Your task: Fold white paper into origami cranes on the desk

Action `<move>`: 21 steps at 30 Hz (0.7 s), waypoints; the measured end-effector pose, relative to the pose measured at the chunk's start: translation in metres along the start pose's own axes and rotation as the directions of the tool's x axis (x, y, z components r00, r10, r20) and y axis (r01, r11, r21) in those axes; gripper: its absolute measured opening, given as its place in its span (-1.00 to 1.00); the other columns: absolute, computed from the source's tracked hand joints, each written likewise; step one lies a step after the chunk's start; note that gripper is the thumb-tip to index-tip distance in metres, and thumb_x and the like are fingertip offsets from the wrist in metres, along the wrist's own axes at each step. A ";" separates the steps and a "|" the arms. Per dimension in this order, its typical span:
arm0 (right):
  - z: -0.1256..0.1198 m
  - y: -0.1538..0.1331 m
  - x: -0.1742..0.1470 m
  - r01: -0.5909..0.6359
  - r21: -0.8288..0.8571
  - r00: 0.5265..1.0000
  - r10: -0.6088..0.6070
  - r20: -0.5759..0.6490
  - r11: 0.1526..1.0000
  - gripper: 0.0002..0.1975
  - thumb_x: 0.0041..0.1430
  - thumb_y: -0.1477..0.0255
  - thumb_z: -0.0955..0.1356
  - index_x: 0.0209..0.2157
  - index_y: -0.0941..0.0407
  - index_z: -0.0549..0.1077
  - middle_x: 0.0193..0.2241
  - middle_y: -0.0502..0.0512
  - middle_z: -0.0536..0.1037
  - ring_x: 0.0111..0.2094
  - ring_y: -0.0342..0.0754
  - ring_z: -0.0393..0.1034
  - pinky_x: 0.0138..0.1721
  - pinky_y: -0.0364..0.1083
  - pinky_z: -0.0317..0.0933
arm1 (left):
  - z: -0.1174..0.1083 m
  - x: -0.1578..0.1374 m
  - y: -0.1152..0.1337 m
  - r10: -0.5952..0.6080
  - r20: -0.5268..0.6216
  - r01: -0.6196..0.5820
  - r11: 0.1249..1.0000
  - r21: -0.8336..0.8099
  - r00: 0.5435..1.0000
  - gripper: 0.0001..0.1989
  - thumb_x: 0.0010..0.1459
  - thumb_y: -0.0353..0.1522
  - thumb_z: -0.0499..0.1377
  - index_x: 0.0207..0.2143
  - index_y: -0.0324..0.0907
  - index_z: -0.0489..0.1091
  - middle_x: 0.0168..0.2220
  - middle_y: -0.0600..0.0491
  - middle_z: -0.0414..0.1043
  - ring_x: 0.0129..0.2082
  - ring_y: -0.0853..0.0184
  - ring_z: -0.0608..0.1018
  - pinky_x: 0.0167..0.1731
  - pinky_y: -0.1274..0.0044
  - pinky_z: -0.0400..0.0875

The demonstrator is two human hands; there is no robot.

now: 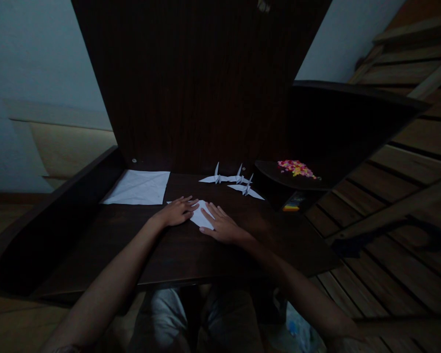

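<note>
A folded piece of white paper [199, 214] lies on the dark desk in front of me. My left hand [178, 211] rests on its left side, fingers stretched out and flat. On the right side of the same paper lies my right hand [221, 224], its fingers spread and pressing from above. Part of the paper is hidden under both hands. Beyond them stand three white origami cranes [218, 178], close together near the back panel. A white sheet with crease lines [141, 188] lies flat at the back left.
The dark wooden desk [124, 235] has a raised left side wall and a tall back panel. At the right, a small shelf [270, 169] bears a heap of small pink and yellow pieces [297, 168]. Below it sits a small box with a yellow edge [292, 208]. Wooden slats fill the far right.
</note>
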State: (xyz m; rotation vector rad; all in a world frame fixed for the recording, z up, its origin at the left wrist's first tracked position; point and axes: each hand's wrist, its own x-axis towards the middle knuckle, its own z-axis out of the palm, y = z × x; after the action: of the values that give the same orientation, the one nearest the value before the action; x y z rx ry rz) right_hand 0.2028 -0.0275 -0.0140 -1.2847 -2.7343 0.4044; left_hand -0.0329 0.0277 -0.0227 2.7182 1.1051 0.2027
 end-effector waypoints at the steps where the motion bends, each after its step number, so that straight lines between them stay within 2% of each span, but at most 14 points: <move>1: -0.001 0.000 -0.003 0.005 0.001 1.000 -0.005 0.008 1.000 -0.21 0.23 -0.05 0.07 0.32 0.13 -0.15 0.34 0.19 -0.29 0.34 0.14 -0.43 0.30 0.13 -0.39 | 0.000 0.000 0.000 0.000 -0.006 0.000 1.000 0.001 1.000 -0.56 0.29 -0.29 -0.07 0.22 -0.01 0.15 0.29 0.08 0.02 0.30 0.20 0.05 0.21 0.26 -0.05; 6: -0.005 0.002 -0.017 0.046 0.021 0.998 -0.047 0.047 0.999 -0.23 0.22 -0.04 0.11 0.32 0.05 -0.17 0.34 0.16 -0.35 0.34 0.12 -0.47 0.30 0.14 -0.43 | 0.000 0.002 0.002 -0.012 -0.040 0.012 1.000 -0.018 0.999 -0.55 0.32 -0.17 -0.14 0.17 -0.06 0.24 0.26 0.05 0.09 0.28 0.19 0.11 0.20 0.26 -0.01; 10: -0.007 0.003 -0.027 0.084 0.031 0.994 -0.086 0.067 0.996 -0.25 0.22 -0.02 0.15 0.31 0.02 -0.14 0.34 0.15 -0.36 0.34 0.13 -0.48 0.29 0.17 -0.45 | -0.001 0.003 0.004 -0.029 -0.037 0.029 1.000 -0.003 0.999 -0.53 0.32 -0.15 -0.13 0.16 -0.11 0.26 0.26 0.02 0.09 0.28 0.14 0.11 0.20 0.24 0.00; 16: -0.013 0.005 -0.044 0.145 0.095 0.982 -0.155 0.109 0.985 -0.26 0.20 -0.01 0.19 0.30 0.01 -0.08 0.33 0.16 -0.35 0.34 0.15 -0.50 0.29 0.20 -0.49 | 0.002 0.004 0.001 -0.024 -0.049 0.025 0.999 0.020 0.999 -0.54 0.31 -0.14 -0.13 0.15 -0.08 0.28 0.26 0.04 0.11 0.28 0.14 0.13 0.20 0.24 0.03; 19: -0.020 0.010 -0.045 0.139 0.189 0.978 -0.165 0.126 0.972 -0.32 0.21 0.01 0.19 0.27 0.00 0.03 0.33 0.13 -0.22 0.34 0.10 -0.44 0.29 0.18 -0.49 | 0.004 0.004 -0.001 -0.010 -0.073 0.011 1.000 0.023 0.997 -0.55 0.31 -0.14 -0.13 0.14 -0.03 0.29 0.25 0.07 0.13 0.27 0.17 0.15 0.19 0.26 0.04; 21: -0.024 0.013 -0.040 0.130 0.262 0.982 -0.161 0.101 0.956 -0.45 0.25 0.05 0.16 0.19 -0.01 0.23 0.30 0.10 -0.01 0.34 0.04 -0.27 0.30 0.17 -0.47 | 0.005 0.003 -0.001 -0.006 -0.074 0.008 1.000 0.019 0.997 -0.56 0.31 -0.14 -0.12 0.14 -0.02 0.29 0.25 0.08 0.13 0.27 0.18 0.15 0.19 0.26 0.03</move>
State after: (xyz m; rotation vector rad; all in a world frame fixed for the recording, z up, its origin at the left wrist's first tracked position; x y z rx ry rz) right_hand 0.2431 -0.0451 0.0066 -1.0185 -2.7358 0.8125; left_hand -0.0301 0.0301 -0.0272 2.7435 1.1417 0.2955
